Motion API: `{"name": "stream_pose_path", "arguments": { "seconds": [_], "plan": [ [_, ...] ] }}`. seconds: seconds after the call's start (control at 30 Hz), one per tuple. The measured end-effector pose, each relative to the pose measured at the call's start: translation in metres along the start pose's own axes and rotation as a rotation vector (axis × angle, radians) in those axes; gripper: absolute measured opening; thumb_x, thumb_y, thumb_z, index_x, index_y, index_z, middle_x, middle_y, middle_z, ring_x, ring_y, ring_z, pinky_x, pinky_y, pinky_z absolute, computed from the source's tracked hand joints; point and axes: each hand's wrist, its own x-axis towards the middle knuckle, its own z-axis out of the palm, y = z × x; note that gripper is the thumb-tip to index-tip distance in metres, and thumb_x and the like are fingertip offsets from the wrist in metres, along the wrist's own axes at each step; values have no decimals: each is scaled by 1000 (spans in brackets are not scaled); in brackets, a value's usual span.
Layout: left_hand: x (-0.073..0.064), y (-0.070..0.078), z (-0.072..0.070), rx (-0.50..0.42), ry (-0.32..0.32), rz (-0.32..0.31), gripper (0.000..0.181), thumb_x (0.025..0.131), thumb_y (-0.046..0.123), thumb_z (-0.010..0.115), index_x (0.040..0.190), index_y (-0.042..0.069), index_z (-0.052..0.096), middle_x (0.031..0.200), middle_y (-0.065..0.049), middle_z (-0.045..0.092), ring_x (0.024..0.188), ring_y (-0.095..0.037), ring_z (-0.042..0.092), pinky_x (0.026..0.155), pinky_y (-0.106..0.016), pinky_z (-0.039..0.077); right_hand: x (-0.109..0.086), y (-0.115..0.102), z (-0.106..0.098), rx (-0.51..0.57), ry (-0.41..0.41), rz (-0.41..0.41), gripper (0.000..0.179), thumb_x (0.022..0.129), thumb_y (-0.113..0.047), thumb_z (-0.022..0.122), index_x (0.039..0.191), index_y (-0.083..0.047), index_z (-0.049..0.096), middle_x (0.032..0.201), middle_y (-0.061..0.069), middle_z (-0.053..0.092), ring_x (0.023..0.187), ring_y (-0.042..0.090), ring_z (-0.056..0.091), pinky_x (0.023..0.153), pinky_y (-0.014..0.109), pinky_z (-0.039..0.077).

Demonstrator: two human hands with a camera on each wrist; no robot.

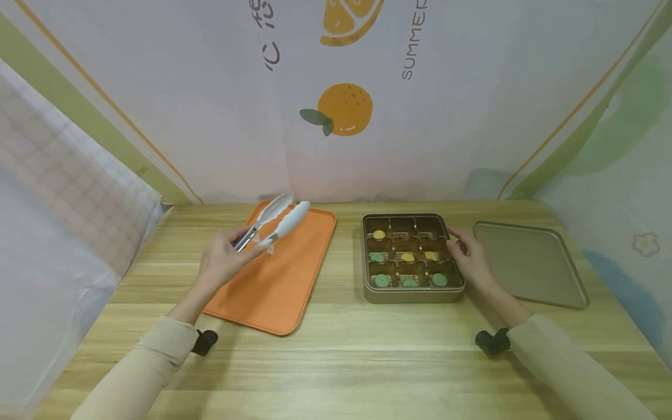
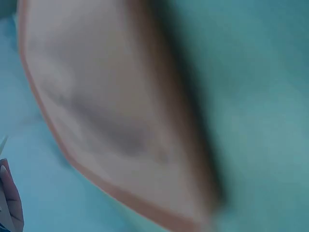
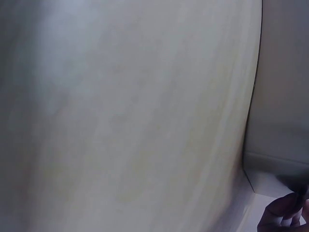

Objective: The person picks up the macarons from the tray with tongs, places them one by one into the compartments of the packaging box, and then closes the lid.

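Note:
My left hand (image 1: 228, 259) holds a pair of tongs (image 1: 286, 219) with metal arms and pale tips, which are spread apart above the orange tray (image 1: 278, 280). Nothing sits between those tips. On the right stands a gold-brown tin (image 1: 415, 296) with a divided insert. Yellow discs (image 1: 407, 256) and green discs (image 1: 381, 280) lie in several of its compartments; the back middle and back right ones show none. My right hand (image 1: 469, 262) rests against the tin's right side, with fingers at its rim. In the right wrist view, the fingers (image 3: 277, 212) touch the tin's wall (image 3: 277, 130).
A flat gold-brown lid (image 1: 530, 262) lies to the right of the tin, close to my right hand. The wooden table (image 1: 336, 361) ends at a printed curtain (image 1: 226, 116) behind, with more fabric on both sides.

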Motion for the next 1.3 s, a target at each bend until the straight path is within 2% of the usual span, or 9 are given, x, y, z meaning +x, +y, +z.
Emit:
{"name": "stream_pose_path", "arguments": {
  "seconds": [0.1, 0.23, 0.4, 0.53, 0.67, 0.9, 1.0, 1.13, 1.3],
  "plan": [
    [-10, -27, -17, 30, 43, -85, 61, 80, 43, 72, 122, 0, 61, 101, -19, 68, 69, -18, 51, 55, -28, 38, 0, 1, -1, -13, -1, 1, 38, 97, -9, 49, 130, 10, 48, 77, 11, 52, 64, 2, 44, 57, 19, 39],
    [-21, -63, -35, 55, 96, -143, 61, 81, 40, 72, 121, -4, 60, 94, -22, 67, 62, -11, 45, 52, -26, 36, -1, 1, -2, -17, -3, 1, 38, 97, -9, 48, 130, 11, 47, 78, 13, 53, 63, 2, 43, 56, 19, 39],
    [-29, -99, -49, 11, 139, -223, 62, 83, 34, 71, 121, -12, 56, 95, -27, 65, 64, 2, 44, 56, -17, 38, -3, 1, -3, -12, -12, 13, 39, 97, -9, 48, 131, 10, 47, 78, 12, 52, 63, 3, 43, 55, 19, 38],
    [-32, -118, -55, 64, 168, -294, 65, 82, 37, 70, 122, -13, 55, 98, -29, 65, 72, -7, 51, 61, -20, 38, -4, -1, -2, -15, -16, 18, 39, 97, -10, 48, 130, 11, 47, 77, 12, 52, 63, 4, 43, 55, 19, 39],
    [-32, -132, -57, 99, 172, -297, 67, 83, 36, 71, 122, -15, 53, 94, -31, 65, 78, -23, 53, 64, -26, 36, -5, -2, -2, -19, -21, 33, 40, 98, -11, 48, 131, 10, 46, 79, 12, 52, 63, 4, 43, 56, 19, 39],
    [-32, -145, -60, 90, 174, -228, 64, 83, 30, 72, 122, -16, 52, 95, -33, 62, 73, -19, 49, 62, -20, 34, -5, 0, -1, -20, -6, 17, 39, 97, -9, 48, 130, 11, 47, 77, 11, 51, 62, 3, 42, 55, 20, 38],
    [-34, -150, -61, 104, 185, -189, 58, 82, 27, 73, 118, -16, 55, 83, -28, 58, 70, -21, 45, 60, -22, 33, -4, 0, 0, -18, -8, 9, 39, 97, -10, 48, 131, 10, 46, 76, 8, 50, 61, 4, 42, 54, 21, 38],
    [-37, -154, -62, 121, 174, -160, 57, 82, 25, 73, 116, -16, 54, 69, -13, 47, 65, -20, 38, 57, -24, 31, -2, 1, 0, -20, -14, 3, 39, 98, -10, 48, 131, 10, 47, 76, 8, 50, 61, 5, 42, 54, 21, 38],
    [-37, -155, -63, 136, 131, -176, 65, 81, 28, 73, 122, -16, 48, 72, -11, 41, 72, -26, 37, 62, -30, 29, 0, 1, 0, -22, -6, 2, 38, 97, -10, 48, 130, 10, 47, 76, 9, 51, 62, 4, 42, 56, 21, 38]
  ]
}}
